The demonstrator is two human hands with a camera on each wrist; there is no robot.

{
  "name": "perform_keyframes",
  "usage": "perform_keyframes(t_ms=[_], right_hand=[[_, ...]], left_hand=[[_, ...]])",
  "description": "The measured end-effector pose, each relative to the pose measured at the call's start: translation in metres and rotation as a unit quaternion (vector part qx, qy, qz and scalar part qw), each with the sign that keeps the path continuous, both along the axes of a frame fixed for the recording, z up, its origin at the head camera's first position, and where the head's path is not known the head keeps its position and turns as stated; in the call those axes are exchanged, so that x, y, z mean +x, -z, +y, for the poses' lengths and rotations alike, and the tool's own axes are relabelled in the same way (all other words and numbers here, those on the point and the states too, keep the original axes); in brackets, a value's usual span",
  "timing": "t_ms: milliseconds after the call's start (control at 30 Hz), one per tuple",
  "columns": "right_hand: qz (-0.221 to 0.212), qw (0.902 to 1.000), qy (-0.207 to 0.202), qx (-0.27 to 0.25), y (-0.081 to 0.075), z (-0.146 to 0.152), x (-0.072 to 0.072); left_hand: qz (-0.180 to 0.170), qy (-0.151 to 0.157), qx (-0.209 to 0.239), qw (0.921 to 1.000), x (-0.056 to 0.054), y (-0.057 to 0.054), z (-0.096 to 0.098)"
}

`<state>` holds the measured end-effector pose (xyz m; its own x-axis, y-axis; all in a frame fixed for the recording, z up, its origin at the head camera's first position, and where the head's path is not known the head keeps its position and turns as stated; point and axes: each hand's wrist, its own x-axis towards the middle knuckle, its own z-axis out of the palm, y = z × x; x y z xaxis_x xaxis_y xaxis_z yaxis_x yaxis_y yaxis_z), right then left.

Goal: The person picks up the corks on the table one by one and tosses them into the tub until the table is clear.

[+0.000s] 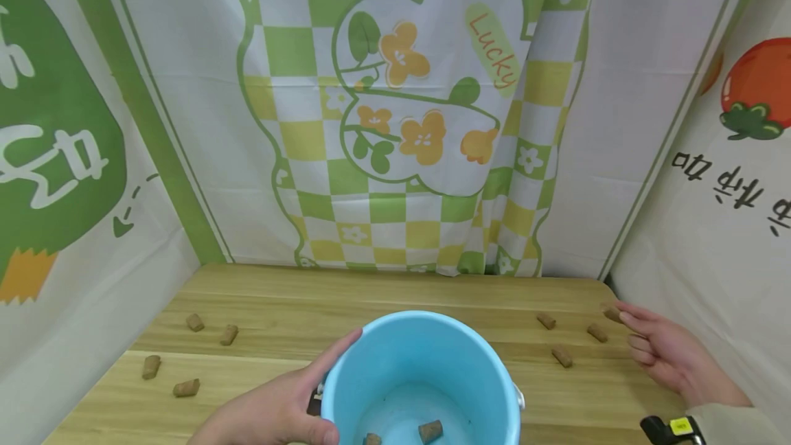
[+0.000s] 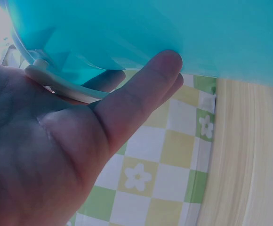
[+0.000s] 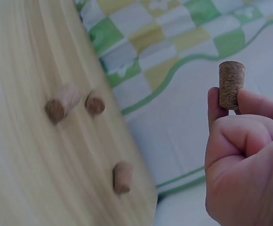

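Observation:
My left hand (image 1: 278,397) lies against the left side of a light blue bucket (image 1: 420,349), thumb and forefinger stretched along its outer wall. In the left wrist view, a finger (image 2: 146,94) rests straight on the bucket's wall beside the pale handle (image 2: 66,84). Inside the bucket, one cork (image 1: 430,431) lies on the bottom; another cork (image 1: 373,439) shows partly at the frame's lower edge. At the table's far right, my right hand (image 1: 673,356) pinches a cork (image 3: 231,84) between thumb and fingers, raised above the tabletop.
Three corks lie near the right hand: one cork (image 1: 546,321), a second cork (image 1: 597,332) and a third cork (image 1: 562,356). Several more, including a cork (image 1: 151,367), are scattered on the left of the wooden table (image 1: 278,301). Printed curtains (image 1: 395,225) hang behind it.

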<state>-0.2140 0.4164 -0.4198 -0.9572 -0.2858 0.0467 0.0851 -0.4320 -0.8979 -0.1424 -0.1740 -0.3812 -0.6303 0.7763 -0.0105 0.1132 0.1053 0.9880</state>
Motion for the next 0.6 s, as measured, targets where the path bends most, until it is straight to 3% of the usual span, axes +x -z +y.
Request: perform_keyframes(t_ms=[300,600], right_hand=[[0.024,0.9897,0.054,0.131,-0.03,-0.035,0.007],[0.053,0.9787,0.067,0.187,-0.058,-0.068,0.017]], left_hand=[[0.015,0.002,-0.004,0.9999,0.001,0.0,0.0],[0.004,0.002,0.004,1.0,0.001,0.001,0.001]])
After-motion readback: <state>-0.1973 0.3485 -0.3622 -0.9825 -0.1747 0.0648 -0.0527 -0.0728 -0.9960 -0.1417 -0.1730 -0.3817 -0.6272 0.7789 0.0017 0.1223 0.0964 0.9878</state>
